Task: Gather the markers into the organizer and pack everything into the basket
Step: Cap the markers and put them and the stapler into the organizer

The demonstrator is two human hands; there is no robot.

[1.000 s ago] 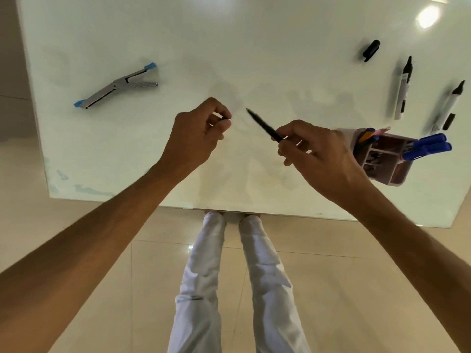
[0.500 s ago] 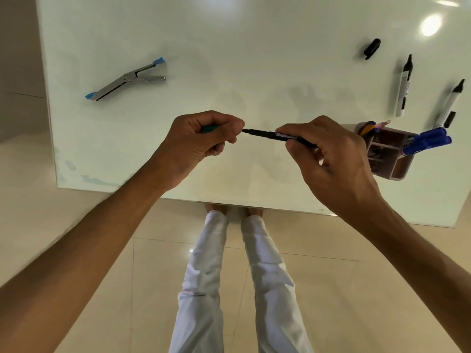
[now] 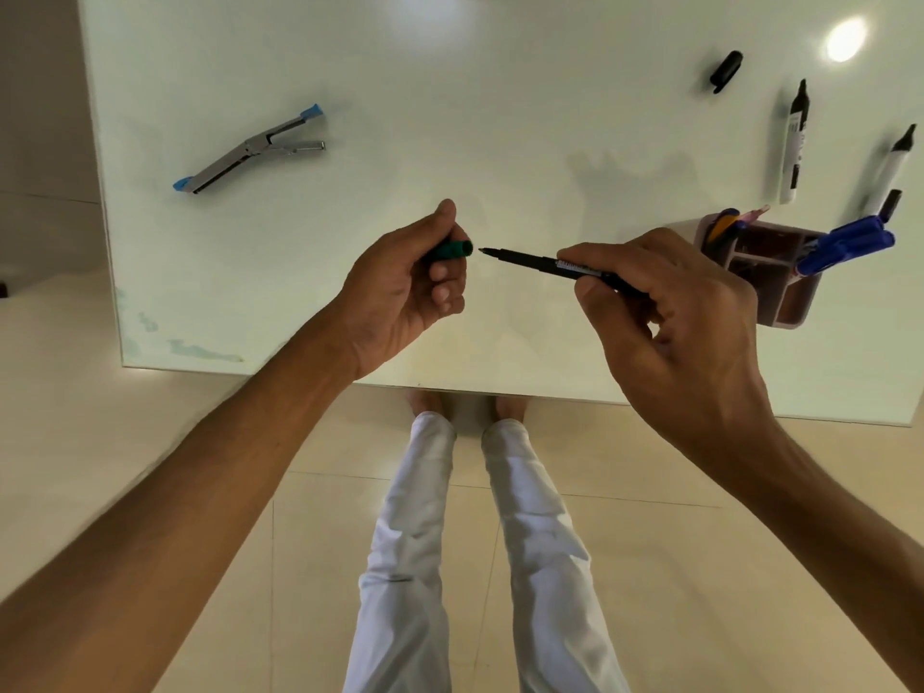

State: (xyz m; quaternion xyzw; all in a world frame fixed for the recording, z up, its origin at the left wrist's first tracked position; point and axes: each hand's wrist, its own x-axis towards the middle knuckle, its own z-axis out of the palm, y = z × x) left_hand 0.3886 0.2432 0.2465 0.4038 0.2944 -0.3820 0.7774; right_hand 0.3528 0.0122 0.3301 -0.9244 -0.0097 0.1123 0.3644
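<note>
Over the near edge of the white table (image 3: pixel 500 117), my left hand (image 3: pixel 405 292) pinches a green cap (image 3: pixel 452 249), its open end facing right. My right hand (image 3: pixel 670 312) grips a thin black pen (image 3: pixel 540 262), its uncapped tip aimed at the cap and just short of it, the two not touching.

The pale organizer (image 3: pixel 780 302) stands at the table's right side near the front edge, just beyond my right hand, with blue markers (image 3: pixel 845 245) and an orange-and-pink cluster poking from its compartments. Behind it, toward the far right corner, lie a black-and-white marker (image 3: pixel 794 142), uncapped, a second white marker (image 3: pixel 890 167) at the right edge, and a loose black cap (image 3: pixel 726 71) farther back, all apart from one another.

A metal stapler with blue tips (image 3: pixel 250 150) rests toward the left edge, well apart from my hands. My white trousers (image 3: pixel 410 542) show below the table.
</note>
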